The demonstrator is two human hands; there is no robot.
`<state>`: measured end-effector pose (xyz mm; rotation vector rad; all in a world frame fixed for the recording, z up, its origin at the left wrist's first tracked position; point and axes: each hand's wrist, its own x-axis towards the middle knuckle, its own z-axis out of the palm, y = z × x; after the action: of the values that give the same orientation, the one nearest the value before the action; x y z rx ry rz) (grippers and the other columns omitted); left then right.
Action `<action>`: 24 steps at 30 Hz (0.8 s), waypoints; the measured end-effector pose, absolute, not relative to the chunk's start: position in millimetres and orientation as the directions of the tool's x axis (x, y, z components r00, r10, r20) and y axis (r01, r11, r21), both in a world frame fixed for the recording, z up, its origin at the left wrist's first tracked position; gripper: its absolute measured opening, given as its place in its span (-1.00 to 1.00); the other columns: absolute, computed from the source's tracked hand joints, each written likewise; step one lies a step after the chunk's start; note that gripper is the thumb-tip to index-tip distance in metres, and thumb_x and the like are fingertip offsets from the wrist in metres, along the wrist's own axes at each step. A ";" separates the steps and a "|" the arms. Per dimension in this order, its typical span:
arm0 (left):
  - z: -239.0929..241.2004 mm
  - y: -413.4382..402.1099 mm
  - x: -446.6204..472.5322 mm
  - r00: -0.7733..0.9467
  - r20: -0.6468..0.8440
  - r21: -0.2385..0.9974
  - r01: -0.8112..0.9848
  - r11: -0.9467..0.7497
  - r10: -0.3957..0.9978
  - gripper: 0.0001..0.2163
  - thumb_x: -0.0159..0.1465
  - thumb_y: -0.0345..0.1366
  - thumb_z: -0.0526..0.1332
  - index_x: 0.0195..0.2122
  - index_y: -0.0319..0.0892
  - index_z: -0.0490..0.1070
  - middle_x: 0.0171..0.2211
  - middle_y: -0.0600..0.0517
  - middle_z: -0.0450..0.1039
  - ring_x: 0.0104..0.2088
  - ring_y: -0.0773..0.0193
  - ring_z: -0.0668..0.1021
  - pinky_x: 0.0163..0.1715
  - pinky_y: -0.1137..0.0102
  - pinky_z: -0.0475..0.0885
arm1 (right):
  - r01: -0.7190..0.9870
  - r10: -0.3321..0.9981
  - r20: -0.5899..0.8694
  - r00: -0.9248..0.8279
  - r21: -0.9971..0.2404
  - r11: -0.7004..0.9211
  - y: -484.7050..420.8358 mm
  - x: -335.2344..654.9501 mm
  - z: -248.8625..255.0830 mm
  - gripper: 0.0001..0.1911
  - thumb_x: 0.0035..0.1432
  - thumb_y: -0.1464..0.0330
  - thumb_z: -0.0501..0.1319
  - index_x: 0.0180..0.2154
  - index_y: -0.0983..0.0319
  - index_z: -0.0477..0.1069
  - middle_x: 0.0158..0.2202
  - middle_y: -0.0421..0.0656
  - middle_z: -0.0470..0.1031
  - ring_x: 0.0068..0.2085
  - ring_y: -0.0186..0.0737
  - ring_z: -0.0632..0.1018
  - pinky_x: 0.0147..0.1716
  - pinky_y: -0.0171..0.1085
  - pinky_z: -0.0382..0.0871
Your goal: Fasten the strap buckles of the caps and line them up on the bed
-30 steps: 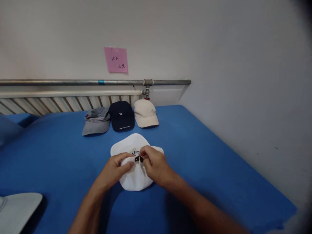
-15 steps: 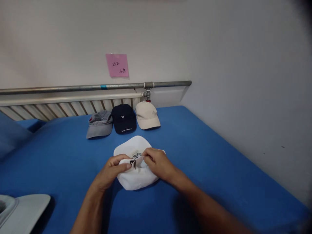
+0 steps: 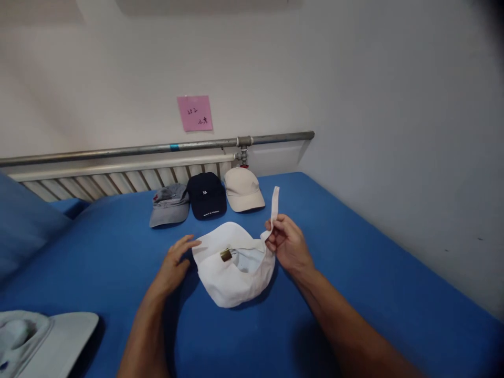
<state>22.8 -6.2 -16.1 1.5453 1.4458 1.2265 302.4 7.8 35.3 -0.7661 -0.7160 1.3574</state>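
A white baseball cap (image 3: 236, 286) lies on the blue surface in front of me, its back opening facing up and its brim pointing away. My right hand (image 3: 289, 244) pinches the cap's white back strap (image 3: 275, 202), whose loose end stands up above the fingers. On the other side of the opening shows a brass-coloured buckle (image 3: 226, 255), apart from the strap. My left hand (image 3: 175, 265) is beside the cap's left edge with its fingers spread; whether a fingertip touches the brim I cannot tell.
Behind the white cap a grey cap (image 3: 170, 206), a black cap (image 3: 207, 197) and a beige cap (image 3: 244, 190) stand in a row before a radiator (image 3: 118, 184). Another pale cap (image 3: 63, 336) lies at the lower left. A wall (image 3: 394, 131) rises on the right.
The strap has come away from the buckle and is now held out to the right in my right hand. My left hand has let go of the buckle side and moved left.
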 end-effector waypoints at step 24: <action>-9.2 -82.0 -41.0 -0.837 0.063 0.881 -0.208 -0.424 0.543 -0.88 0.26 -0.34 0.19 -0.18 -0.14 0.44 -0.22 0.01 0.53 -0.21 0.25 0.57 -0.15 0.31 0.50 | -0.731 0.872 -0.438 0.217 -0.665 -0.152 20.0 309.7 62.2 -0.86 -0.19 0.58 0.06 -0.58 0.28 0.34 -0.44 -0.08 0.32 -0.59 -0.41 0.30 -0.76 -0.46 0.17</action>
<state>-41.0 -82.0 -9.2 0.4741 1.3393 2.2758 309.7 20.0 62.2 -0.9946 -0.1838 1.4121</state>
